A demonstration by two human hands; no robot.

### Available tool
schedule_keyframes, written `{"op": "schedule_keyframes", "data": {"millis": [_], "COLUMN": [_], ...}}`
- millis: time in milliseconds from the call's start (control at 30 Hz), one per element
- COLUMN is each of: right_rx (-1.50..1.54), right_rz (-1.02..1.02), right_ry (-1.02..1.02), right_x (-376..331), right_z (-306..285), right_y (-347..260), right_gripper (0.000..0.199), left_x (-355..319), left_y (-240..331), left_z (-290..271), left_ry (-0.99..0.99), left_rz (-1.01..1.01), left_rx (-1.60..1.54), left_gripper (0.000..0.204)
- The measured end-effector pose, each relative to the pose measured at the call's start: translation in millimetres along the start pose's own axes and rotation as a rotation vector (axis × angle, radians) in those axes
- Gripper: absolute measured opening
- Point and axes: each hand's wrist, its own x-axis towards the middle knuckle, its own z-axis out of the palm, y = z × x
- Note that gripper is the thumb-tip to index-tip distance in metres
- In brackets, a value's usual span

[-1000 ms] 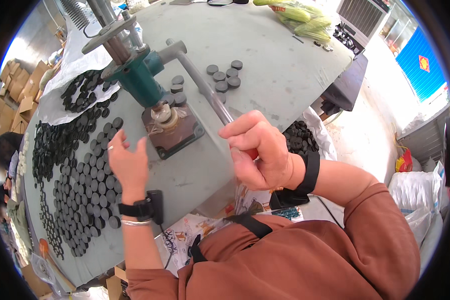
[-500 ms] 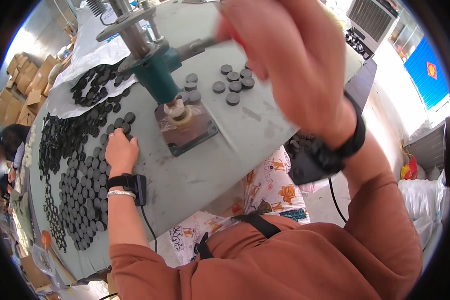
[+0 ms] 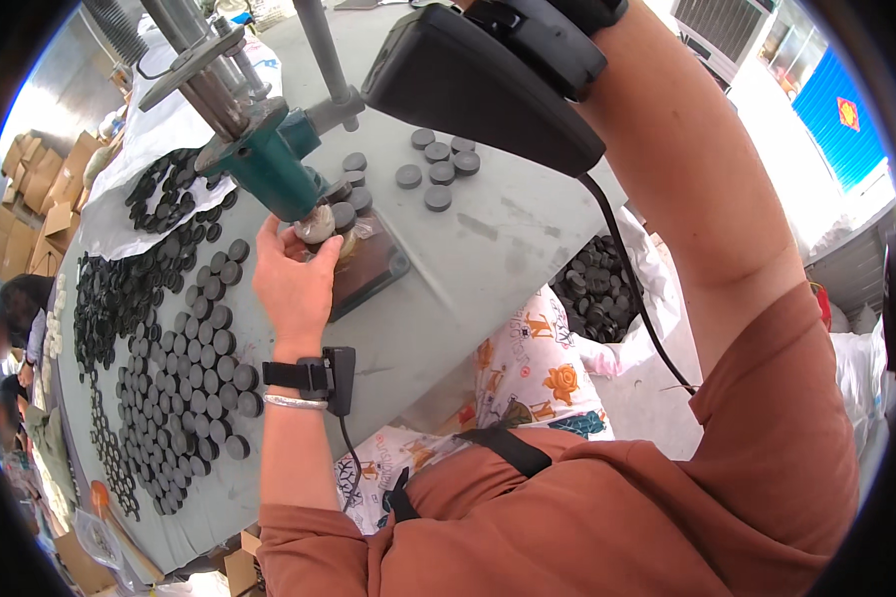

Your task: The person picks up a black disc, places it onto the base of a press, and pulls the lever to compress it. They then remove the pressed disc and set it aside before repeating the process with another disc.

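My left hand (image 3: 295,287) is at the hand press (image 3: 269,164), a green metal one with a steel column. Its thumb and fingers curl around the pale, round tip (image 3: 316,225) under the ram, just above the base plate (image 3: 373,276). Whatever they pinch there is hidden by the fingers. Several grey round discs (image 3: 343,216) sit on or beside the plate, right behind the tip. My right arm (image 3: 682,129) reaches up past the top edge, so the right hand is out of sight; the press lever (image 3: 321,45) runs up to its left.
Rows of grey discs (image 3: 184,378) cover the table's left, with a heap of thin black pieces (image 3: 119,298) behind. More discs (image 3: 439,172) lie right of the press. A white sack (image 3: 657,323) of dark pieces stands beside my lap. Cardboard boxes (image 3: 45,174) pile up far left.
My left hand has moved from the disc rows right and up to the press tip. My right hand has risen out of the picture, and the lever has swung upward.
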Motion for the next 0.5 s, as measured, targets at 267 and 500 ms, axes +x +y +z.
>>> {"op": "schedule_keyframes", "data": {"millis": [267,500], "right_rx": [0.036,0.107], "right_rz": [0.05,0.164], "right_ry": [-0.006,-0.055], "right_x": [12.5,12.0], "right_z": [16.2,17.1], "right_y": [2.3,2.3], "right_gripper": [0.012,0.014], "left_x": [-9.7,-0.5], "left_y": [8.5,2.8], "left_z": [-7.2,11.8], "left_ry": [-0.031,0.003], "left_rz": [-0.067,-0.062], "left_rx": [0.193,-0.081], "left_gripper": [0.066,0.069]}}
